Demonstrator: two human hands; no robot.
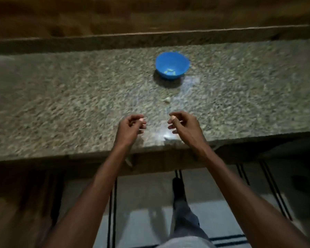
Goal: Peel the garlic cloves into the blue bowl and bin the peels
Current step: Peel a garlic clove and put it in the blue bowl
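Hovering curled near blue bowl (172,65), both hands seemingly empty.

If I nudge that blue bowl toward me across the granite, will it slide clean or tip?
The blue bowl looks like thin plastic holding only a few small pieces, so it is probably light and should slide easily on the polished countertop. Its base seems narrower than its rim, so a push high on the wall might tip it; pushing low seems safer.
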